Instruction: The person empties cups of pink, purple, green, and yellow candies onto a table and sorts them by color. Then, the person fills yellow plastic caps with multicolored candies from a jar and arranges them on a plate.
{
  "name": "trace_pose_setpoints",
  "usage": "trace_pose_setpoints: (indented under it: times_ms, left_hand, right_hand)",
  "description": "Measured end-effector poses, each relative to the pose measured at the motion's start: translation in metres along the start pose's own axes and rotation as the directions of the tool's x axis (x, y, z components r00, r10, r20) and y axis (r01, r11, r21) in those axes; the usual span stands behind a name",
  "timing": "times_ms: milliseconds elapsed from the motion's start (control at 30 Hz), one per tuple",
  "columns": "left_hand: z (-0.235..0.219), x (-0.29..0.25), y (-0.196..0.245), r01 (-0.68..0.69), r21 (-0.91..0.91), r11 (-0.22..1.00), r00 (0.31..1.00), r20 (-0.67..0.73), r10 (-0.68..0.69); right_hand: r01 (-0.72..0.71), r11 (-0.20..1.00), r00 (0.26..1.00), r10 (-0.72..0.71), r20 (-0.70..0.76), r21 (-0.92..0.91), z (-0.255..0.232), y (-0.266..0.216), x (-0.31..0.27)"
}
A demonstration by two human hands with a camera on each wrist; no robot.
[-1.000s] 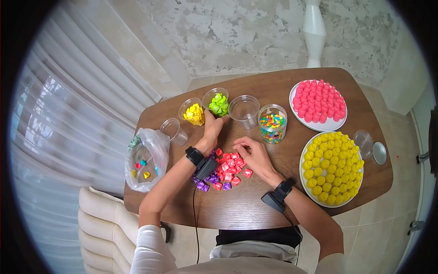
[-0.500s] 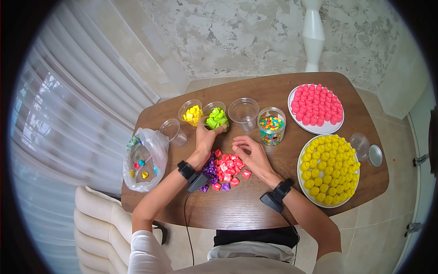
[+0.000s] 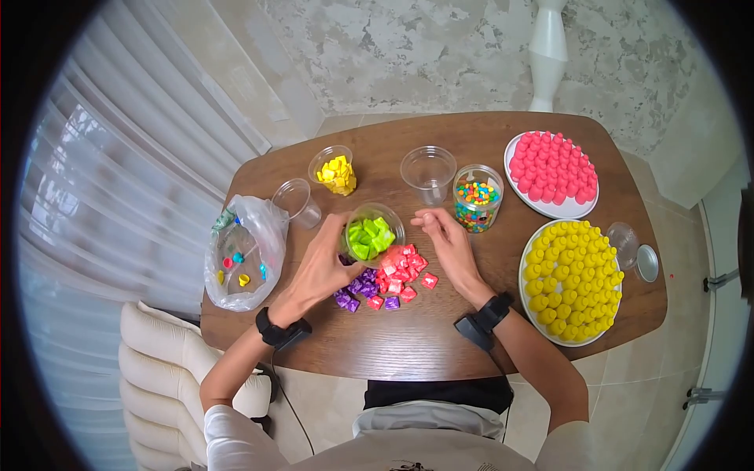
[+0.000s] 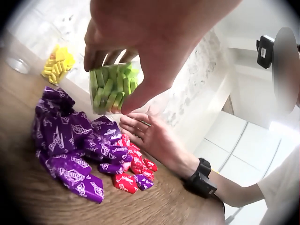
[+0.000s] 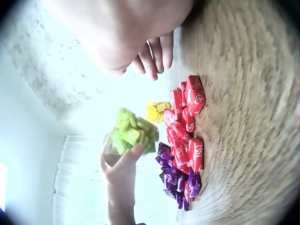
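My left hand [image 3: 318, 263] grips a clear plastic cup [image 3: 397, 224] of green wrapped candies [image 4: 110, 86], thumb on one side and fingers on the other. In the head view the cup hangs over the far edge of the candy pile, tilted slightly. Beneath it lie red wrapped candies [image 3: 402, 271] and purple wrapped candies [image 4: 75, 150] on the table. To the right of the cup, my right hand [image 3: 452, 247] holds nothing, its fingers loosely bent. The right wrist view shows those fingers [image 5: 154, 58] apart from the red candies.
A cup of yellow candies [image 3: 336, 174] and two more clear cups, one left [image 3: 292, 196] and one right [image 3: 428, 169], stand farther back. Beside the right one is a jar of colourful candies [image 3: 477, 200]. Plates of pink [image 3: 552, 174] and yellow pieces [image 3: 572, 282] lie right, a plastic bag [image 3: 263, 271] left.
My left hand has taken hold of the cup of green candies and brought it from the back row toward me, over the pile. The right hand has barely moved.
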State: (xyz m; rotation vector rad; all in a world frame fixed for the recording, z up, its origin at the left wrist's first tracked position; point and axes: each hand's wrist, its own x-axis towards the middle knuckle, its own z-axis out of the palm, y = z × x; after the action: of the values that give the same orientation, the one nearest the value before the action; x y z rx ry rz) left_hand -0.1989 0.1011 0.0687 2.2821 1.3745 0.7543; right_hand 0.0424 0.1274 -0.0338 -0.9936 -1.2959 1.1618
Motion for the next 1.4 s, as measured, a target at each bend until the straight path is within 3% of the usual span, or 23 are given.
trace_pose_setpoints:
  times_ms: [100, 167, 200, 267, 467, 700, 867, 967, 1000, 1067, 1133, 1233, 1300, 1333, 1367, 1400]
  left_hand:
    - [0.002, -0.007, 0.006, 0.022, 0.041, 0.999, 0.997, 0.077, -0.025]
    - [0.004, -0.006, 0.009, -0.165, 0.188, 0.968, 0.985, 0.086, 0.151]
    - [0.004, -0.005, 0.009, -0.165, 0.185, 0.969, 0.985, 0.088, 0.151]
    - [0.004, -0.002, 0.01, -0.291, 0.307, 0.906, 0.955, 0.159, 0.252]
    - [0.006, 0.002, 0.019, -0.416, 0.442, 0.794, 0.909, 0.211, 0.359]
    - [0.007, 0.003, 0.026, -0.437, 0.508, 0.742, 0.899, 0.211, 0.384]
    - [0.0, 0.001, 0.035, -0.496, 0.607, 0.62, 0.864, 0.276, 0.421]
    - [-0.004, 0.001, 0.032, -0.519, 0.644, 0.562, 0.846, 0.291, 0.446]
    - [-0.005, 0.002, 0.031, -0.518, 0.646, 0.561, 0.846, 0.291, 0.446]
    - [-0.009, 0.006, 0.03, -0.466, 0.655, 0.595, 0.877, 0.254, 0.408]
    - [-0.009, 0.009, 0.021, -0.431, 0.636, 0.64, 0.893, 0.201, 0.402]
    - [-0.013, 0.015, 0.011, -0.36, 0.585, 0.727, 0.921, 0.095, 0.379]
    - [-0.008, 0.017, -0.008, -0.145, 0.235, 0.961, 0.975, -0.131, 0.179]
    - [-0.002, 0.02, -0.011, -0.042, 0.121, 0.992, 0.979, -0.192, 0.065]
    - [0.001, 0.024, -0.013, -0.04, 0.121, 0.992, 0.976, -0.208, 0.064]
    - [0.004, 0.028, -0.016, 0.078, 0.018, 0.997, 0.978, -0.193, -0.074]
  right_hand:
    - [0.001, 0.998, 1.0, -0.002, 0.018, 0.056, 0.001, 0.003, 0.0]
    - [-0.015, 0.997, 0.999, 0.011, 0.042, 0.079, 0.002, 0.003, 0.0]
    - [-0.029, 0.994, 0.998, 0.023, 0.066, 0.106, 0.002, 0.003, 0.0]
    - [-0.045, 0.994, 0.995, 0.036, 0.095, 0.096, 0.003, 0.001, -0.001]
    - [-0.034, 0.996, 0.981, 0.017, 0.195, 0.082, 0.005, 0.006, 0.0]
    - [-0.024, 0.997, 0.979, 0.009, 0.203, 0.072, 0.004, 0.003, -0.001]
    - [-0.032, 0.997, 0.982, 0.018, 0.187, 0.074, 0.005, 0.0, -0.002]
    - [0.0, 1.0, 0.988, 0.003, 0.154, -0.02, 0.002, 0.002, -0.002]
    - [-0.062, 0.992, 0.981, 0.081, 0.179, -0.11, -0.001, 0.007, 0.0]
    - [-0.118, 0.973, 0.968, 0.157, 0.196, -0.201, -0.001, 0.002, 0.001]
    - [-0.022, 0.991, 0.986, 0.044, 0.163, -0.134, 0.0, -0.004, -0.004]
    - [-0.015, 0.99, 0.981, 0.042, 0.188, -0.141, -0.001, -0.001, -0.003]
    - [0.029, 0.99, 0.988, -0.008, 0.155, -0.135, 0.0, -0.004, -0.003]
    - [0.07, 0.989, 0.991, -0.055, 0.119, -0.129, 0.001, -0.006, -0.002]
    - [0.081, 0.988, 0.99, -0.063, 0.13, -0.135, 0.001, -0.009, -0.002]
    - [0.092, 0.99, 0.99, -0.08, 0.115, -0.108, 0.001, -0.012, -0.002]
